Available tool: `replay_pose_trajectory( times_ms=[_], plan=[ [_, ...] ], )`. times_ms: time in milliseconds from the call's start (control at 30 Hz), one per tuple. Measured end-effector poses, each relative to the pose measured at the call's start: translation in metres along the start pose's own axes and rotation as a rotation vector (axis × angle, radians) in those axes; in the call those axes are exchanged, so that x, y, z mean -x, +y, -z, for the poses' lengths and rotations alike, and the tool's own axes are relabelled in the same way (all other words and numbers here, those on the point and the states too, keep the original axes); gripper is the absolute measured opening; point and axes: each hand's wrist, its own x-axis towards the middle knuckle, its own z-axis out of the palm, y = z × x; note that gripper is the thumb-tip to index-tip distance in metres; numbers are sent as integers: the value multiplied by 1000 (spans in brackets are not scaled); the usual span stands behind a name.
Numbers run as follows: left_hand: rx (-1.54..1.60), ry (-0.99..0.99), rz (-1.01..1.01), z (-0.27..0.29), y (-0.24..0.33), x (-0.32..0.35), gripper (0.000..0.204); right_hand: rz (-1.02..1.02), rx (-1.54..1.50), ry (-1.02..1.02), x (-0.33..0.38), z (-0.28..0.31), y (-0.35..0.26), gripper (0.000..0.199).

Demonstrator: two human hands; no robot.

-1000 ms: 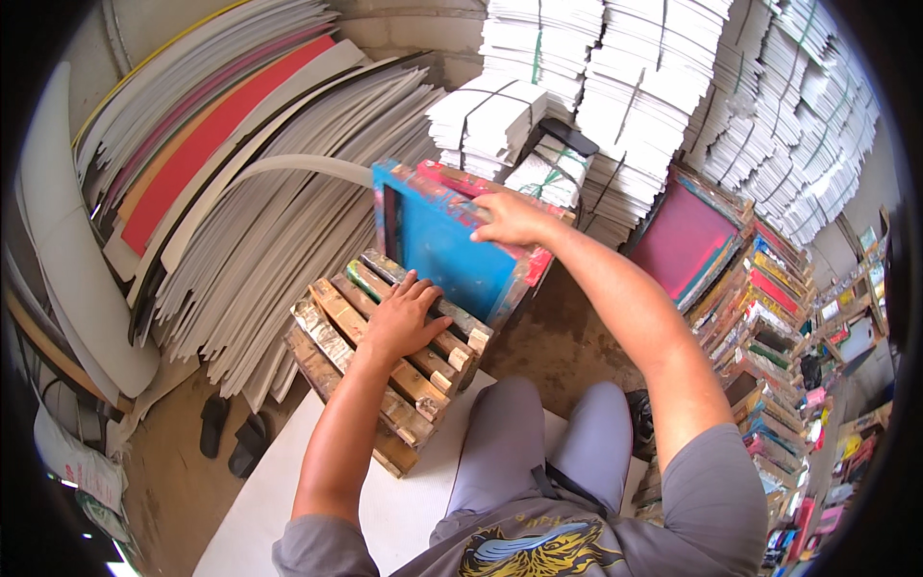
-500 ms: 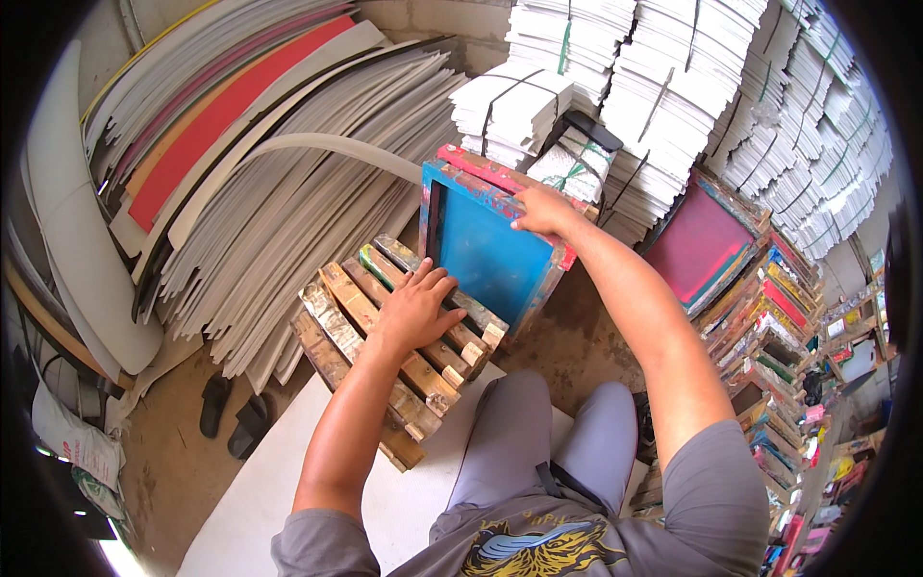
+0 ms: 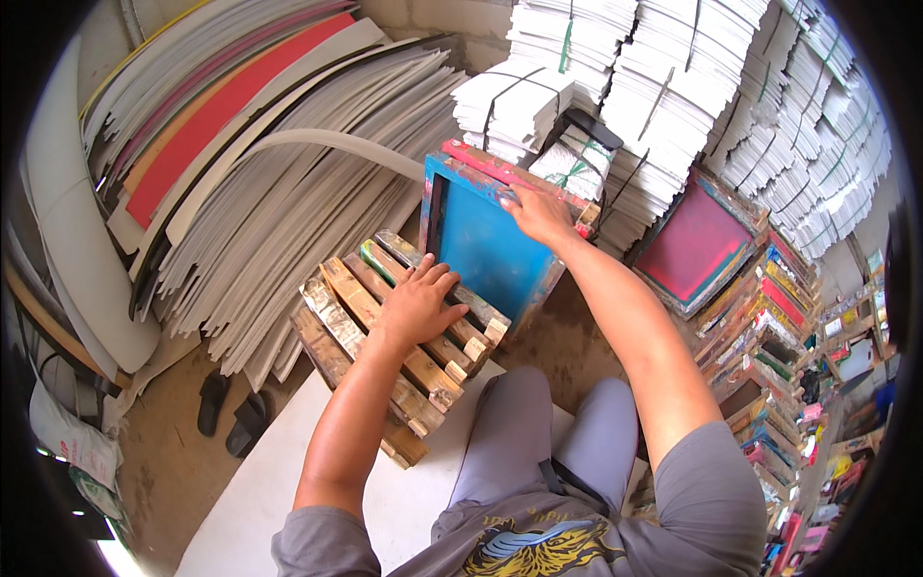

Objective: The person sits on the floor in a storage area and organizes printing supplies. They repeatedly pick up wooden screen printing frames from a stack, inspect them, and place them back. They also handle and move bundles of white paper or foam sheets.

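Head view: sheets (image 3: 317,226) are leaning in a thick bank at upper left, mostly grey-white, one red sheet (image 3: 216,113) showing among them. White bundles (image 3: 663,106) are rising in strapped stacks at the back. A white surface (image 3: 279,490) is stretching toward the person's legs (image 3: 505,433). On the right, a frame row (image 3: 760,322) is crowding in many colours, its far end looking too small to sort. A pink frame (image 3: 694,248) is leaning by that row, well apart from both hands.

Wood frames (image 3: 423,367) are lying packed side by side, left of the legs. Just beyond them a blue frame (image 3: 486,236) is standing on edge, blue face turning toward the person; a red frame (image 3: 490,165) is standing close behind it.

Left hand (image 3: 418,306) is resting across the wood frames, fingers spreading over the bars, not closing on any. Right hand (image 3: 540,213) is holding the blue frame's upper bar, fingers bending over it, some tips hiding.

Slippers (image 3: 248,423) are lying at lower left.

Progress, by judgement: several frames are already sitting together under the left hand; blue and red are standing outside that group, so handling is looking partway along. Count remaining: cannot tell.
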Motion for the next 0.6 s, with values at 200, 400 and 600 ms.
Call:
replay_pose_trajectory(
  times_ms=[200, 400, 600],
  plan=[
    [9, 1, 9, 0, 2, 0, 57, 142, 30, 54, -15, 90, 6, 56],
    [-3, 0, -3, 1, 1, -1, 59, 177, -176, -9, -18, 185, 25, 52],
    [-5, -6, -5, 2, 2, -2, 62, 239, -332, 9, -9, 235, 36, 48]
  ],
)
